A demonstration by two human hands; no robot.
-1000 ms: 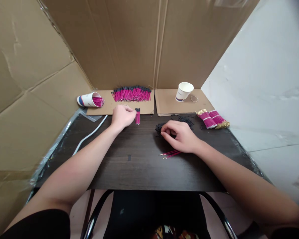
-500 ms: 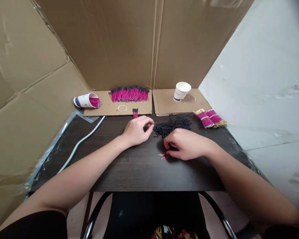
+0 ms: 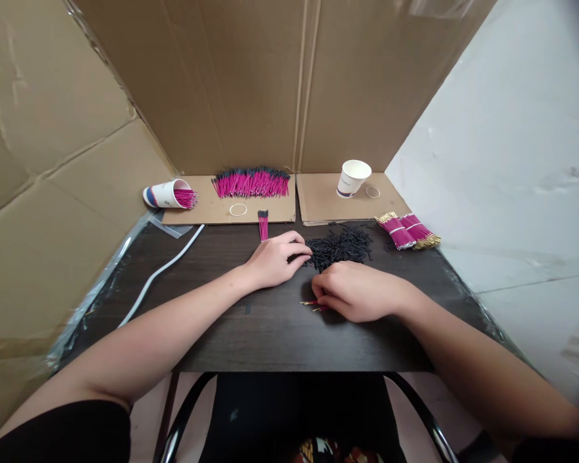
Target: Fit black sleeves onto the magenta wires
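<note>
My left hand (image 3: 276,258) rests on the dark table (image 3: 212,321), its fingers curled and pinching at the left edge of a heap of small black tubes (image 3: 340,244). My right hand (image 3: 354,290) lies palm down just in front of that heap, fingers closed over a few loose pink wires (image 3: 311,304) whose gold tips stick out to the left. A small bunch of pink wires with black ends (image 3: 263,226) lies just beyond my left hand.
On cardboard sheets at the back lie a long row of pink wires (image 3: 251,182), a tipped paper cup holding wires (image 3: 168,194), an upright paper cup (image 3: 352,178) and two rubber bands (image 3: 238,209). Two banded pink bundles (image 3: 408,231) lie at right. A white cable (image 3: 159,272) runs at left.
My left hand came from the small bunch at the back to the edge of the black heap. My right hand slid from the heap down onto the loose pink wires.
</note>
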